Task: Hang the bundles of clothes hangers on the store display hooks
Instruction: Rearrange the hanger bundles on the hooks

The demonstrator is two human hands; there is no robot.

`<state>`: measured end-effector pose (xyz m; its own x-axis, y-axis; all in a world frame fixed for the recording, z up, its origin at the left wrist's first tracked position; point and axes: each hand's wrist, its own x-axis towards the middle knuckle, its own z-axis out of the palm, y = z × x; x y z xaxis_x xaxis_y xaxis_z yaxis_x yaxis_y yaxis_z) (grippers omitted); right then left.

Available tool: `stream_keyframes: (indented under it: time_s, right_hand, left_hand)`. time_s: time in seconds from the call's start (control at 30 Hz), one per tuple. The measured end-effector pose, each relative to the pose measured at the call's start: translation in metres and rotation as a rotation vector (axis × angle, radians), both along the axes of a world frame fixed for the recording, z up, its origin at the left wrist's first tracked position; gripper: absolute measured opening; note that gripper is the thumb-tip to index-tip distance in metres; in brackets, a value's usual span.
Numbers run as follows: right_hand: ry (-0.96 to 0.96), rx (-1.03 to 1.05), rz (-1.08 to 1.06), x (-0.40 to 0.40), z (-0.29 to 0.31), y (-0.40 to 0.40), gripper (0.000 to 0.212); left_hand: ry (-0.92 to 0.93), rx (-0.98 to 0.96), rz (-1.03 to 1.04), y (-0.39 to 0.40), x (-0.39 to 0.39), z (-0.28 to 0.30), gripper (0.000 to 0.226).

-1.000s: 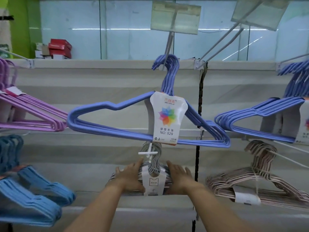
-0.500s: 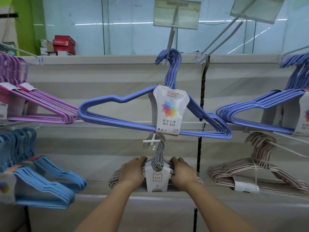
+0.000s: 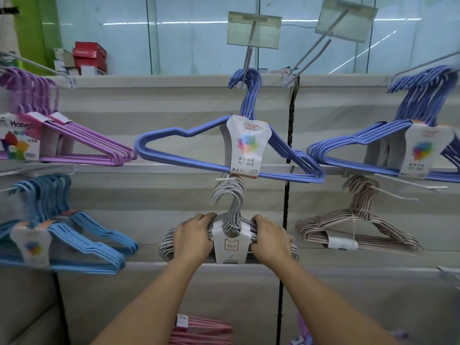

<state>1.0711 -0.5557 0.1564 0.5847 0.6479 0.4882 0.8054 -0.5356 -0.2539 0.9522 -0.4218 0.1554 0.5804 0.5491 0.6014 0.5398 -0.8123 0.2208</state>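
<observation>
Bundle: grey hangers (image 3: 227, 235) hooked at the peg tip (image 3: 225, 179), below the blue bundle (image 3: 229, 155).
Hands: left (image 3: 193, 239) and right (image 3: 270, 241) grasp its shoulders, steadying it level.

1. Grey bundle of hangers (image 3: 230, 217), wrapped in a white paper sleeve, upright, gripped at both shoulders, curved tops fanned out just under the display hook (image 3: 225, 179).
2. Short white hook tip with a crossbar, jutting forward below the blue bundle.
</observation>
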Motion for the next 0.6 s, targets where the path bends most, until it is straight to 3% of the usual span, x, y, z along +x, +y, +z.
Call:
stream_keyframes:
  time_s: [0.43,0.6]
  right_hand:
    - [-0.103,-0.072,0.072,-0.031,0.019,-0.072,0.037]
    - [-0.078,-0.027,0.129,-0.044,0.012,-0.098,0.037]
  left_hand:
    - [-0.073,-0.160,0.063,-0.076,-0.032,-0.011,0.051]
    - [-0.094,-0.133,0.099,-0.112,-0.057,-0.007,0.049]
